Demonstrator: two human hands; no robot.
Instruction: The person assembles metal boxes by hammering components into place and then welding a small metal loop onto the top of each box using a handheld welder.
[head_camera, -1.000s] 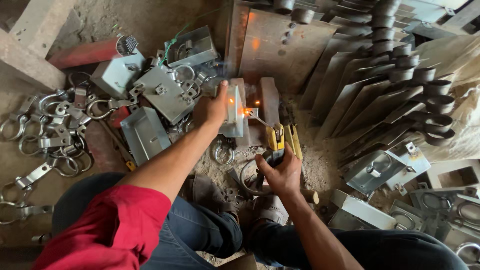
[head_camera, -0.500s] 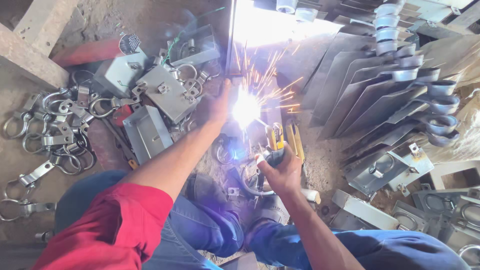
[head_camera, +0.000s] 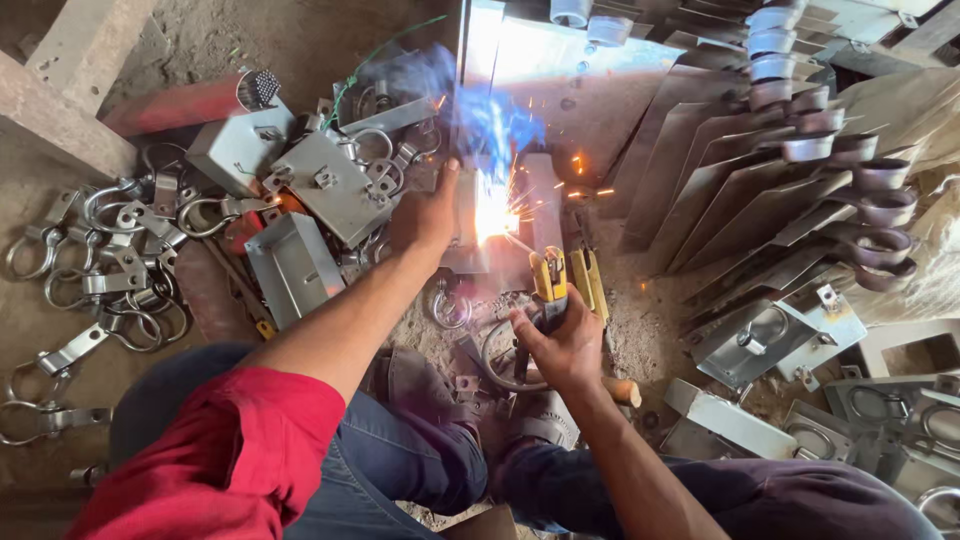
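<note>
My left hand (head_camera: 428, 215) presses on the left edge of a small grey metal box piece (head_camera: 540, 205) that lies on the dirt floor. My right hand (head_camera: 560, 345) grips a yellow and black welding electrode holder (head_camera: 550, 280). Its tip touches the box piece, where a bright white arc (head_camera: 495, 210) throws orange sparks and blue smoke. My left sleeve is red, and my legs in dark trousers are folded below.
Several grey metal boxes (head_camera: 295, 265) and ring brackets (head_camera: 110, 260) lie at the left. A row of shovel-like metal blades (head_camera: 780, 170) leans at the right. A large steel plate (head_camera: 570, 70) stands behind the arc. More boxes with rings (head_camera: 760, 340) lie at the lower right.
The arc flared very bright half a second ago and is smaller now, with blue smoke rising. Both hands have stayed in place.
</note>
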